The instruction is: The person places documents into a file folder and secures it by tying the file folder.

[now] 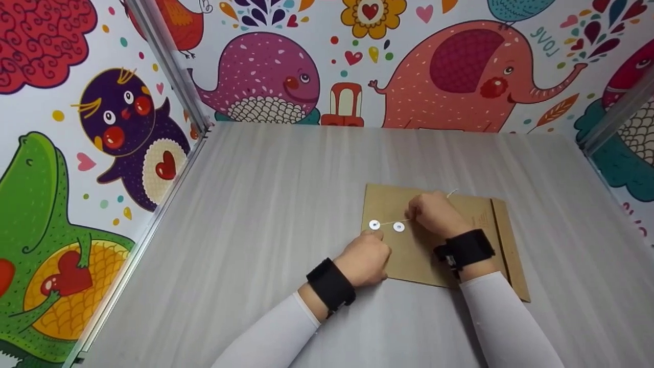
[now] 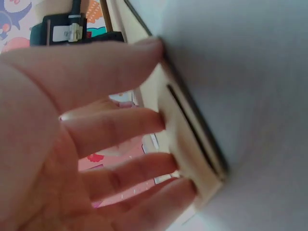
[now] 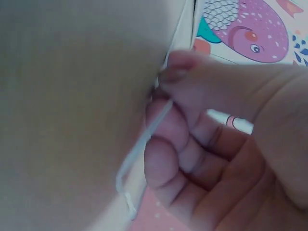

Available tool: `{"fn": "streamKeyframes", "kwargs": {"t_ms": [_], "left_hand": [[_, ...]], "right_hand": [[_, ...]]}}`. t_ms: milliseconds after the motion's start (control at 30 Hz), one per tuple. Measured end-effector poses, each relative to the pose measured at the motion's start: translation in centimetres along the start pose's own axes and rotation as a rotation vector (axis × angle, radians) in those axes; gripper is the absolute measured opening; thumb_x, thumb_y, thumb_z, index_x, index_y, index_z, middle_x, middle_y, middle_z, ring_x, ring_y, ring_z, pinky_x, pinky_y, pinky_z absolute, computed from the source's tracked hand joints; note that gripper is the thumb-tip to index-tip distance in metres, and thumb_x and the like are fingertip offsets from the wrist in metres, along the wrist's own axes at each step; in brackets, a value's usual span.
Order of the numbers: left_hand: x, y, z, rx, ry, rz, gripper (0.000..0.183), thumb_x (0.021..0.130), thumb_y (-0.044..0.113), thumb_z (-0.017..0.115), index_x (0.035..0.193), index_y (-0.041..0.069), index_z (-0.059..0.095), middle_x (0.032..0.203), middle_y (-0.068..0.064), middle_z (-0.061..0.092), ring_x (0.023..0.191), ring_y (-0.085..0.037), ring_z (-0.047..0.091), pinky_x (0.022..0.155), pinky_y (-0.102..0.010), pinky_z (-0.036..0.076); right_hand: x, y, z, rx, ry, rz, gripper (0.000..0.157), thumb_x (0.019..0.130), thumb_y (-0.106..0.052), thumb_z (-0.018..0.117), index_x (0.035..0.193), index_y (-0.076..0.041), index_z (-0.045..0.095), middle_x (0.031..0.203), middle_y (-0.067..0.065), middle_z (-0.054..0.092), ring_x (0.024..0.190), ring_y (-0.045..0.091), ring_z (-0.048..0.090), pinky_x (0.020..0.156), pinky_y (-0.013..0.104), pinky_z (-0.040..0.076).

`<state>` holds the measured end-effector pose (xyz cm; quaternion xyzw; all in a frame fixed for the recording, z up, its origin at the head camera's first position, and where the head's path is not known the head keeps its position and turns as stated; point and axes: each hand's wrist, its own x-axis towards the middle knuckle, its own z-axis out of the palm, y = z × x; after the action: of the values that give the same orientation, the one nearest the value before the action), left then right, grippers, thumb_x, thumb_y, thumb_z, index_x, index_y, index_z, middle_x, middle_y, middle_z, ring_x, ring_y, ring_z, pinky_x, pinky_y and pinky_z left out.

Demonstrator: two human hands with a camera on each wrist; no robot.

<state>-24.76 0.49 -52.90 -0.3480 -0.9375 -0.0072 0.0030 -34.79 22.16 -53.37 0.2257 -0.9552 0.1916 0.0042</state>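
Note:
A brown kraft-paper document envelope (image 1: pixel 424 260) lies flat on the table, with two white round button closures (image 1: pixel 374 225) near its left edge. A thin white string (image 1: pixel 393 222) stretches from the left button across to my right hand (image 1: pixel 437 214). Thumb and fingers of that hand pinch the string, and its loose end (image 3: pixel 126 166) hangs past the fingertips in the right wrist view. My left hand (image 1: pixel 364 258) rests on the envelope's lower left part. In the left wrist view its fingers (image 2: pixel 130 125) press the paper while the thumb touches the edge.
The table (image 1: pixel 245 214) has a pale wood-grain top. Printed cartoon panels (image 1: pixel 265 71) stand behind it and at both sides, joined by metal corner posts (image 1: pixel 168 66). A folded strip (image 1: pixel 513 245) runs along the envelope's right end. Black bands (image 1: pixel 331 287) circle both wrists.

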Motion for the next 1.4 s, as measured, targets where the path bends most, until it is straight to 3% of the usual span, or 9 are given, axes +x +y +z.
{"fn": "streamKeyframes", "kwargs": {"t_ms": [100,267,467,667,867,1033,1167,1267,1400], "left_hand": [[0.0,0.2,0.0,0.012,0.006,-0.008,0.024,0.081,0.039,0.089,0.084,0.016,0.082,0.093,0.0,0.068,0.096,-0.016,0.062,0.088,-0.029,0.051],[-0.2,0.2,0.2,0.007,0.027,-0.02,0.024,0.08,0.037,0.089,0.085,0.015,0.083,0.094,-0.001,0.069,0.097,-0.017,0.063,0.088,-0.03,0.052],[0.1,-0.3,0.3,-0.046,0.047,-0.055,0.025,0.081,0.034,0.089,0.089,0.011,0.083,0.105,-0.007,0.071,0.096,-0.022,0.067,0.088,-0.032,0.056],[0.3,-0.8,0.6,-0.08,0.035,-0.102,0.029,0.083,0.037,0.088,0.095,0.012,0.083,0.108,-0.006,0.069,0.099,-0.022,0.066,0.089,-0.032,0.056],[0.5,-1.5,0.6,-0.124,0.033,-0.112,0.03,0.081,0.043,0.09,0.087,0.016,0.079,0.105,-0.005,0.068,0.102,-0.023,0.066,0.09,-0.033,0.057],[0.6,-1.7,0.7,-0.151,0.023,-0.113,0.03,0.081,0.043,0.09,0.087,0.016,0.079,0.107,-0.006,0.068,0.103,-0.025,0.066,0.09,-0.035,0.058],[0.5,-1.7,0.8,-0.139,0.033,-0.1,0.027,0.08,0.04,0.089,0.087,0.016,0.08,0.106,-0.006,0.069,0.102,-0.024,0.067,0.089,-0.035,0.057],[0.5,-1.7,0.8,-0.119,0.049,-0.083,0.024,0.079,0.038,0.089,0.084,0.016,0.081,0.104,-0.005,0.07,0.101,-0.022,0.067,0.089,-0.034,0.057],[0.6,-2.0,0.6,-0.112,0.045,-0.049,0.022,0.078,0.035,0.088,0.079,0.015,0.079,0.1,-0.004,0.069,0.102,-0.021,0.067,0.091,-0.033,0.057]], "right_hand": [[-0.4,-0.6,-0.6,-0.009,-0.09,0.016,0.027,0.082,0.014,0.068,0.07,-0.01,0.075,0.072,0.001,0.064,0.065,0.016,0.051,0.061,0.03,0.042],[-1.1,-1.8,-1.2,0.02,-0.288,0.118,0.026,0.079,0.009,0.064,0.064,-0.011,0.07,0.062,-0.003,0.053,0.056,0.015,0.044,0.051,0.027,0.035],[-1.6,-1.7,-1.7,0.017,-0.362,0.16,0.04,0.084,0.0,0.064,0.052,-0.017,0.047,0.051,-0.007,0.04,0.049,0.012,0.036,0.048,0.026,0.029],[-1.6,-2.9,-0.6,0.171,-0.481,0.151,0.026,0.077,0.004,0.061,0.059,-0.014,0.061,0.053,-0.006,0.047,0.048,0.011,0.043,0.047,0.025,0.033],[-1.4,-4.2,0.1,0.355,-0.573,0.058,0.018,0.08,0.005,0.064,0.068,-0.008,0.069,0.058,-0.007,0.053,0.05,0.008,0.047,0.049,0.022,0.038],[-1.6,-3.5,-0.8,0.584,-0.637,-0.009,0.007,0.086,0.005,0.07,0.089,0.004,0.076,0.074,0.001,0.071,0.062,0.007,0.062,0.058,0.021,0.052],[-1.7,-2.3,-2.2,0.609,-0.547,-0.041,0.007,0.089,0.006,0.071,0.095,0.008,0.075,0.083,0.015,0.077,0.069,0.01,0.069,0.063,0.022,0.058],[-1.8,-1.8,-3.0,0.465,-0.37,-0.007,0.008,0.09,0.006,0.072,0.096,0.006,0.077,0.087,0.017,0.077,0.074,0.015,0.068,0.069,0.028,0.06],[-1.6,-2.0,-2.9,0.249,-0.155,0.06,0.016,0.094,0.001,0.072,0.109,0.002,0.078,0.106,0.019,0.079,0.097,0.031,0.074,0.089,0.048,0.062]]}}
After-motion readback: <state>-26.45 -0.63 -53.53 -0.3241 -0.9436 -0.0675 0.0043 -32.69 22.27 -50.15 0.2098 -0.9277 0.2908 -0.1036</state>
